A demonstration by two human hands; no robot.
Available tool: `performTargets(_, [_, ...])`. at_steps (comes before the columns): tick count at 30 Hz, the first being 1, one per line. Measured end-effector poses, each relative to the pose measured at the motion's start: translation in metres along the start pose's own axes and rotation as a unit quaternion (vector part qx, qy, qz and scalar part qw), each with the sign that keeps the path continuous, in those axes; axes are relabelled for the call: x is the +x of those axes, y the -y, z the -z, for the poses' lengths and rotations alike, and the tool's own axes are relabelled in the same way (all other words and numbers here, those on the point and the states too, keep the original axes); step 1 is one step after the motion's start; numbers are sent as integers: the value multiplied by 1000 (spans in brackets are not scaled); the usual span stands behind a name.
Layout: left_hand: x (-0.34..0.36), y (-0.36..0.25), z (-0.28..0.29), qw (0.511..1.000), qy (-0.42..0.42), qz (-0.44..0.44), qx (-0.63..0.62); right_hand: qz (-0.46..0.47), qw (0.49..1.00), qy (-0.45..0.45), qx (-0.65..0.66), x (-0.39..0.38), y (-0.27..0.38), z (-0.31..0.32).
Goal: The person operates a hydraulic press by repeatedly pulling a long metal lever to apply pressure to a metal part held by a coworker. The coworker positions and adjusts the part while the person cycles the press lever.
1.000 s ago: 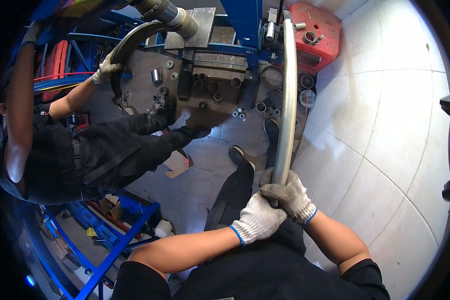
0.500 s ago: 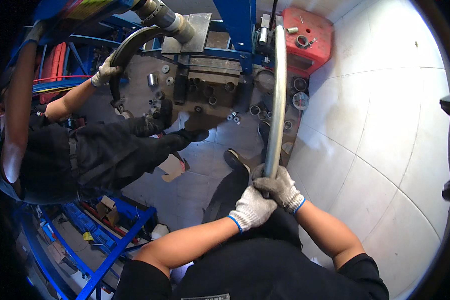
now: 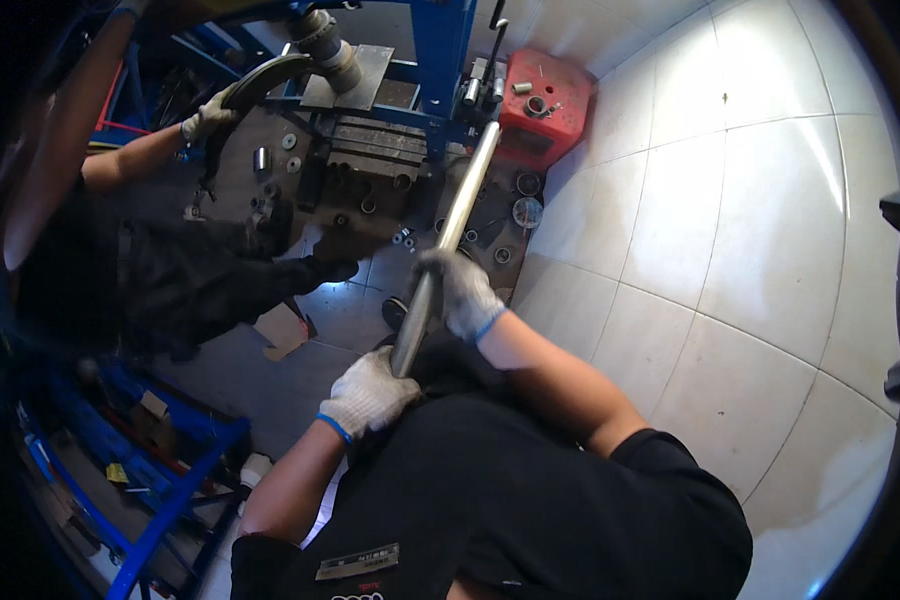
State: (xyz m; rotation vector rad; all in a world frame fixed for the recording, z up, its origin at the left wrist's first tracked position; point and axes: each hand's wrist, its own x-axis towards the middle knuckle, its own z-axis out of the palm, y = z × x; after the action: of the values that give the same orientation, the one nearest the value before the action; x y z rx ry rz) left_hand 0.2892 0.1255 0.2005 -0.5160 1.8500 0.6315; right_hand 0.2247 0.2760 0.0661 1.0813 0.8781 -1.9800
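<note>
A long, bare metal pipe [image 3: 467, 190] slants across in front of my body, its far end close to the blue press frame. My left hand [image 3: 370, 390], in a knitted work glove, is closed around the pipe's near end by my waist. Further up, my right hand [image 3: 462, 290], gloved too, wraps the pipe near its middle. At the upper left a co-worker's gloved hand [image 3: 210, 118] holds a dark curved metal part [image 3: 260, 85]. That part reaches to a cylindrical press fitting [image 3: 335, 60] over a steel plate [image 3: 370, 75].
A blue press frame [image 3: 442, 70] stands ahead, beside a red plastic stool [image 3: 545, 110] with small metal parts on it. Metal rings and sleeves lie on the floor. A tiled wall [image 3: 730, 220] runs along the right. Blue racking [image 3: 185, 490] is at lower left; a co-worker stands left.
The pipe has come back toward me and now tilts, its near end further left. My hands have moved apart, the right one higher up the pipe. The view has shifted.
</note>
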Motion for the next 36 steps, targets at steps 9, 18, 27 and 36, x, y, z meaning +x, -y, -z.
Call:
performTargets(9, [94, 0, -49, 995, -87, -46, 0, -6, 998, -58, -8, 144, 4, 28])
performTargets(18, [106, -24, -54, 986, -164, -41, -8, -60, 997, -3, 43, 170, 35, 40])
performTargets(27, [134, -19, -81, 975, -218, 15, 47, -11, 994, -93, -55, 193, 12, 47])
performTargets(36, [186, 13, -97, 989, -86, -20, -121, 152, 855, -333, -366, 218, -27, 51])
